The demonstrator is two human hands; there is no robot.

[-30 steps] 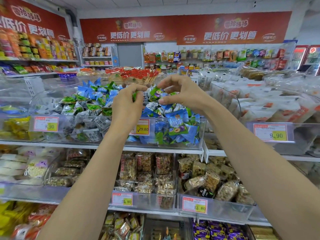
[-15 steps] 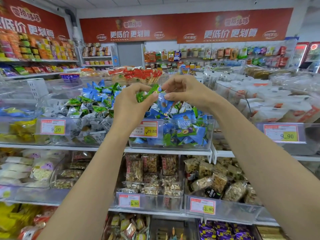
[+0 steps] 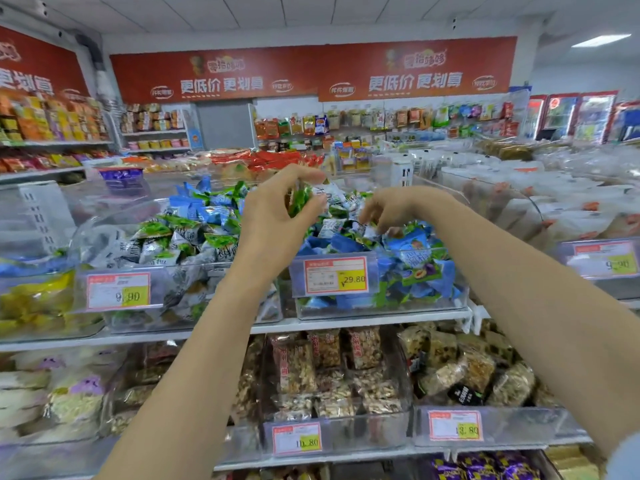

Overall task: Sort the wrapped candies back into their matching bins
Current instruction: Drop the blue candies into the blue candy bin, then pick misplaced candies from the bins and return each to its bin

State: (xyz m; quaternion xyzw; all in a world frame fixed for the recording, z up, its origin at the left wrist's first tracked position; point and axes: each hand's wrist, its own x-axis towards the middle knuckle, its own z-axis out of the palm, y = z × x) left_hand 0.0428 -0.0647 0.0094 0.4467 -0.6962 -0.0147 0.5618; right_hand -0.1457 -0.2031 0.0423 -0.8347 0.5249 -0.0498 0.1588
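Observation:
Two clear bins stand side by side on the top shelf. The left bin (image 3: 180,308) holds mostly green-and-white wrapped candies (image 3: 156,244), with blue ones at its back. The right bin (image 3: 381,306) holds blue wrapped candies (image 3: 412,251), with some green-and-white ones on top. My left hand (image 3: 277,216) hovers above the gap between the bins, fingers closed on green-wrapped candies (image 3: 299,200). My right hand (image 3: 391,207) reaches down into the top of the right bin's pile, its fingertips pinching at a wrapper there; whether it holds one is unclear.
Price tags (image 3: 334,277) hang on the bin fronts. A bin of yellow packets (image 3: 34,299) is at far left and bins of white packets (image 3: 571,216) at right. Lower shelves hold nut bars (image 3: 332,368). Store aisles fill the background.
The hands were together above the bins, passing green candies. They have separated: the left keeps the green candies, and the right has dropped to the right bin's pile. The view has tilted up.

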